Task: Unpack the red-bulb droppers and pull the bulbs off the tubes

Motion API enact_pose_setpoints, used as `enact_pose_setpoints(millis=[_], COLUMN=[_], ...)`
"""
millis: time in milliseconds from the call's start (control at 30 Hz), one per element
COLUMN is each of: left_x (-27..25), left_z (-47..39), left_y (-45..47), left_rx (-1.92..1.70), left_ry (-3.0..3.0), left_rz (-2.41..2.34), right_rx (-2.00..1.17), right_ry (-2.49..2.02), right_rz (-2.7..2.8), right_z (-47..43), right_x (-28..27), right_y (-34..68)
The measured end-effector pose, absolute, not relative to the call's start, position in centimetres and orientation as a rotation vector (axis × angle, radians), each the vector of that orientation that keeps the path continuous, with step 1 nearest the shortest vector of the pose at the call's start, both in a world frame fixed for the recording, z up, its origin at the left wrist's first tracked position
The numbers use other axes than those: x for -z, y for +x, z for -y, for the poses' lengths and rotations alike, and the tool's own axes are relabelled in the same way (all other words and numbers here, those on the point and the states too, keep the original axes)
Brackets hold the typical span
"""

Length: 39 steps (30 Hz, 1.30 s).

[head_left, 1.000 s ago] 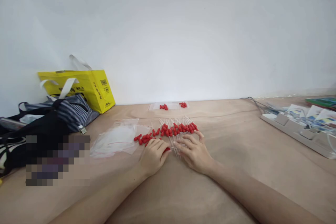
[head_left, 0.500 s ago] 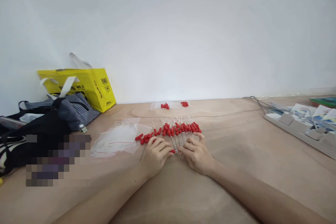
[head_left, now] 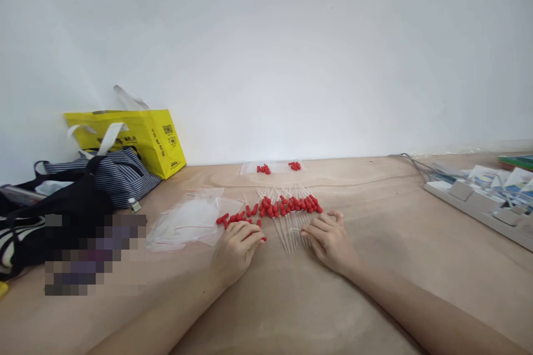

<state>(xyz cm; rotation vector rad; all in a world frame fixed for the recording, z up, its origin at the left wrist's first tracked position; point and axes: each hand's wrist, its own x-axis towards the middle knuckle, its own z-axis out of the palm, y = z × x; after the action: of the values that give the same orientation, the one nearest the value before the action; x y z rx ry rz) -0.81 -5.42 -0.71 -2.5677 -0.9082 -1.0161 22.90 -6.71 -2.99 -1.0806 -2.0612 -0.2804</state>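
Many red-bulbed clear droppers (head_left: 287, 208) between left hand (head_left: 237, 247), right hand (head_left: 331, 241).

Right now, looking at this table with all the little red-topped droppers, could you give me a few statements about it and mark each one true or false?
1. Both hands rest on the table at the near edge of the row of droppers. True: the left hand and the right hand lie on either side of it.
2. The dropper bulbs are blue. False: they are red.
3. A yellow bag stands against the wall at the left. True.
4. The clear plastic bags lie right of the right hand. False: they lie left of the left hand.
5. A power strip sits at the table's far right. True.
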Motion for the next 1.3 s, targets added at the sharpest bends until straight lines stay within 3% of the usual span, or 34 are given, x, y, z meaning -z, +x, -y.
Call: enact_pose_setpoints(millis=[500, 1300], left_x=[-0.9, -2.4], left_z=[1.3, 0.8], left_y=[-6.2, -5.3], left_rx=[1.402, 0.777], left_ry=[-2.276, -2.198], left_rz=[2.033, 1.959], right_rx=[0.037, -0.037], right_ry=[-1.577, -1.489], right_rz=[1.895, 1.855], right_z=[4.5, 5.2], right_x=[4.6, 3.5], right_y=[24.6, 23.2])
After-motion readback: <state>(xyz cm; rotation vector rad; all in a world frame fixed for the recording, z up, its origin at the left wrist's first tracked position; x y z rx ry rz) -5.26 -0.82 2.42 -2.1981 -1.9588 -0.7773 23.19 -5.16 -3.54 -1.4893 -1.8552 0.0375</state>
